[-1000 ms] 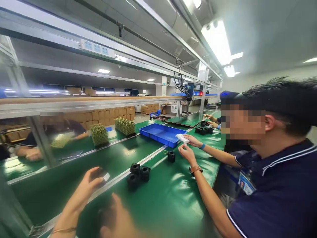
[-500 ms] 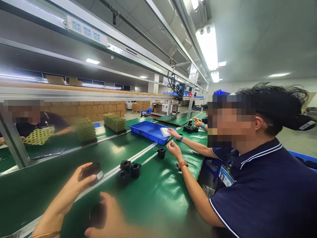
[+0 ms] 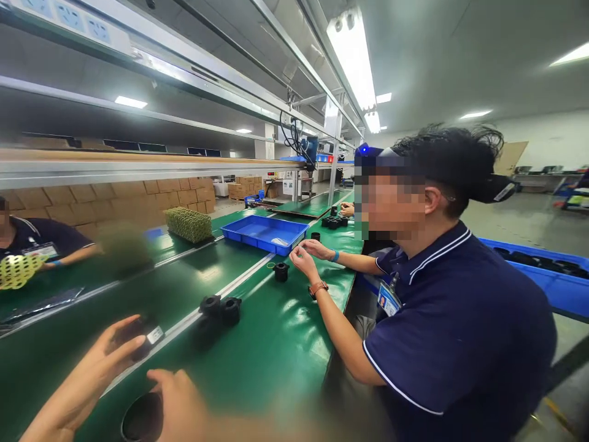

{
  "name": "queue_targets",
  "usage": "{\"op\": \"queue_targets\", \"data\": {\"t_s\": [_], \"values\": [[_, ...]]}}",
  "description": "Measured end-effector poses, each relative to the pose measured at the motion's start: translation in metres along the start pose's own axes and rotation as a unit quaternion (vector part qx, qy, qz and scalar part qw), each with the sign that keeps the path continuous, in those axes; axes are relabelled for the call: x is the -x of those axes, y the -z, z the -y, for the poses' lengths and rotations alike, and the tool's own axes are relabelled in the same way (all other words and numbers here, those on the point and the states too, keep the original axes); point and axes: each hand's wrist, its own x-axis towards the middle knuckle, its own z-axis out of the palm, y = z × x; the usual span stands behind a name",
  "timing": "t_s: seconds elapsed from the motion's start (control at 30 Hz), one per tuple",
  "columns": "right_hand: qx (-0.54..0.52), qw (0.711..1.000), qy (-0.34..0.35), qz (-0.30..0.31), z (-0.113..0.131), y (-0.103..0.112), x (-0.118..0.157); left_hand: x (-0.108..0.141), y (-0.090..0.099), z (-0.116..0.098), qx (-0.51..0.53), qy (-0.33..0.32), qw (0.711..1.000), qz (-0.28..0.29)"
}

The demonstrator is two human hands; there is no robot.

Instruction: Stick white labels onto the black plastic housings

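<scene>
My left hand (image 3: 87, 371) is closed around a dark part with a white label (image 3: 155, 334), thumb and fingers on either side of it. Low in the view, my right hand (image 3: 181, 402) grips a black round part (image 3: 143, 417) with a wide circular end; the hand is partly blurred. Beyond my hands, several black ribbed fittings (image 3: 230, 310) stand close together on the green bench (image 3: 271, 344); the nearest one is smeared. Another black fitting (image 3: 281, 272) stands farther off, by a thin yellow-green ring (image 3: 270, 266).
A blue tray (image 3: 251, 245) holds a small white item (image 3: 279, 242). A co-worker (image 3: 451, 319) sits close at my right, both hands together over the bench. Yellow-green netting (image 3: 188, 224) stands across the bench. A person in dark clothes works at far left.
The view has swung right, shifting the scene leftward. The co-worker's hand has let go of the white item, now in the tray, and joined the other hand. My hands keep their parts.
</scene>
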Motion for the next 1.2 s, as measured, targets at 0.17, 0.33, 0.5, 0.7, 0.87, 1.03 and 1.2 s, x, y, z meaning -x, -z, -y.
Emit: {"op": "queue_targets", "data": {"t_s": [0.17, 0.33, 0.5, 0.7, 0.87, 1.03, 1.2], "values": [[0.003, 1.000, -0.008, 0.027, 0.025, 0.021, 0.005, -0.003, 0.008, 0.000, 0.092, 0.053, 0.994, 0.040], [0.016, 0.999, 0.009, 0.031, 0.038, 0.031, 0.005, 0.002, 0.009, -0.006, 0.085, 0.048, 0.994, 0.044], [0.033, 0.998, 0.008, 0.044, 0.036, 0.026, 0.000, 0.000, 0.008, -0.004, 0.090, 0.049, 0.994, 0.046], [0.045, 0.998, 0.022, 0.047, 0.032, 0.021, 0.000, -0.005, 0.013, 0.003, 0.096, 0.033, 0.994, 0.043], [0.016, 0.999, 0.016, 0.044, 0.031, 0.018, 0.004, -0.004, 0.014, 0.001, 0.095, 0.022, 0.994, 0.045], [-0.020, 0.999, 0.003, 0.042, 0.028, 0.018, 0.008, -0.003, 0.015, 0.003, 0.105, 0.027, 0.993, 0.050], [-0.122, 0.992, -0.008, 0.009, 0.024, 0.013, 0.009, -0.009, 0.018, 0.009, 0.118, 0.022, 0.991, 0.062]]}}
